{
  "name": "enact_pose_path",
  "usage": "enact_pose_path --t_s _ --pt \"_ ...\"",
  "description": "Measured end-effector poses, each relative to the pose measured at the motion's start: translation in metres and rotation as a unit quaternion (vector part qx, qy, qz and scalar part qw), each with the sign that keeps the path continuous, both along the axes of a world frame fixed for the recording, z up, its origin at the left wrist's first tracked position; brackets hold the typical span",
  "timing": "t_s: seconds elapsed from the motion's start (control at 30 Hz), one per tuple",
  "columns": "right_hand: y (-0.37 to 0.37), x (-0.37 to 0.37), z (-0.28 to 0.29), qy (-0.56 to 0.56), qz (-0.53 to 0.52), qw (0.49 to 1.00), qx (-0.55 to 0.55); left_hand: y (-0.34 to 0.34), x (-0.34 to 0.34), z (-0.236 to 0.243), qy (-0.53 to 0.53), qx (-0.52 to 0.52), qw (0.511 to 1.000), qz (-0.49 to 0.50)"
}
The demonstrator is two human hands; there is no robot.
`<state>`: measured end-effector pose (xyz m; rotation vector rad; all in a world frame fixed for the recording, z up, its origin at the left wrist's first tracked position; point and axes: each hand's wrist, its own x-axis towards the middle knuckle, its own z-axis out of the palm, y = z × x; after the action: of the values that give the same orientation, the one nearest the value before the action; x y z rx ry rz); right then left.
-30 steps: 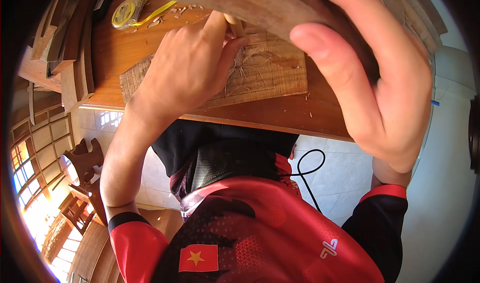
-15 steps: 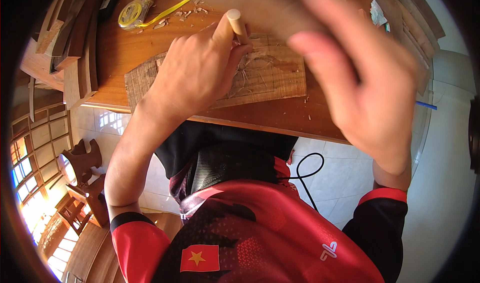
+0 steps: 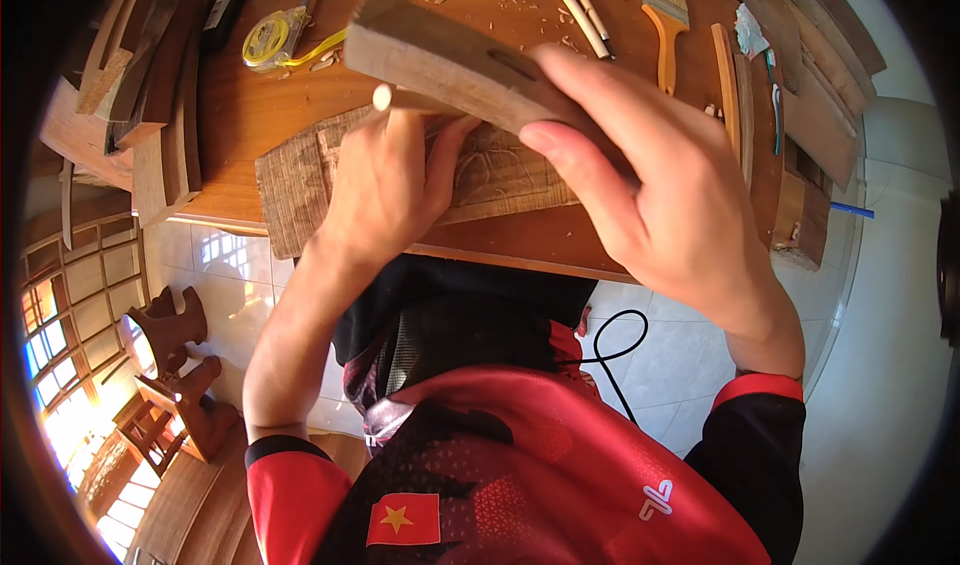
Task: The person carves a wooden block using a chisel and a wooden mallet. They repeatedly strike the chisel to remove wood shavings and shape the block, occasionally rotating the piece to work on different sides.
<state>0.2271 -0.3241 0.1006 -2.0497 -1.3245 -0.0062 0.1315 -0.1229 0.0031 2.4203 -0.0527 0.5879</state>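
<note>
My left hand [image 3: 380, 190] is closed round the pale round handle of a chisel [image 3: 420, 100]. The handle leans with its butt end toward the left; the blade is hidden. Below it lies a thick brown wooden board [image 3: 290, 190] with carved grooves and loose shavings. My right hand [image 3: 685, 190] grips a dark rectangular wooden block [image 3: 440, 55] with a slot in its face, thumb on the near side and fingers beyond. The block is held above the board, overlapping the chisel handle in view; whether they touch I cannot tell.
A yellow tape measure [image 3: 268, 45] lies at the far left beside stacked wooden pieces [image 3: 150, 65]. Thin wooden-handled tools [image 3: 580, 10] and a paintbrush [image 3: 665, 25] lie at the back. More boards [image 3: 815, 75] stand at the right. Chips are scattered about the table [image 3: 235, 160].
The right hand has brought the wooden block down and nearer, toward the chisel. My left hand has shifted slightly left and nearer, and the chisel handle now tilts more to the left.
</note>
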Motion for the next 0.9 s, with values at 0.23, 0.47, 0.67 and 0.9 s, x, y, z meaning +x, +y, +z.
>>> enact_pose_path --t_s 0.23,0.47,0.67,0.9 --pt "-0.007 -0.003 0.0 0.054 -0.029 0.996 0.057 -0.015 -0.001 0.005 0.006 -0.115 0.993 0.034" --pt "-0.025 -0.031 -0.031 0.28 -0.091 0.952 0.089 -0.046 0.005 -0.002 -0.026 -0.088 0.981 0.174" --pt "-0.047 -0.03 -0.047 0.304 -0.145 0.937 0.095 -0.042 0.009 0.003 -0.006 -0.258 0.956 0.138" --pt "-0.053 -0.028 -0.045 0.311 -0.156 0.934 0.083 -0.026 0.003 0.003 0.008 -0.235 0.972 0.018"
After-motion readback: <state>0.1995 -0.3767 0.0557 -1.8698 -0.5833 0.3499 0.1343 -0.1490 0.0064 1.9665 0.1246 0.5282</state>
